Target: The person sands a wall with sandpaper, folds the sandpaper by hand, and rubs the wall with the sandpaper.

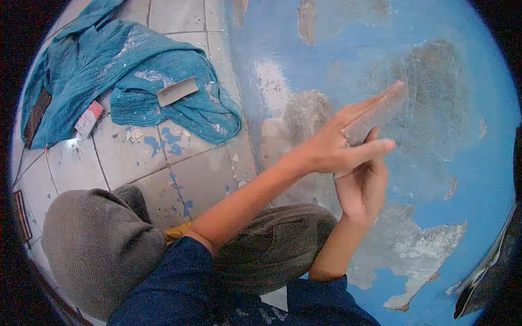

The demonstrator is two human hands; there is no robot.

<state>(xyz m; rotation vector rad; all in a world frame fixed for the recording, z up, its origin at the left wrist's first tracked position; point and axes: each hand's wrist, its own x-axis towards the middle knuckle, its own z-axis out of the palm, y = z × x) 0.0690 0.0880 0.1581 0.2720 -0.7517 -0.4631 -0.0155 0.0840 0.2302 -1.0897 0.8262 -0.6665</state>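
Observation:
My left hand reaches in front of the blue painted wall, its fingers stretched out together and its thumb apart. Along its palm and fingers lies a greyish sheet, which looks like sandpaper. My right hand is just below, touching the left hand near the sheet's lower end; its fingers are curled and partly hidden, so its hold is unclear. Behind both hands the blue wall surface has worn, scratched grey patches. Another curved piece, likely sandpaper, rests on a crumpled teal cloth.
The cloth lies on the white tiled floor at the left, beside a red and white small box and a dark narrow block. Blue paint flakes are scattered on the tiles. My bent legs are close below my arms.

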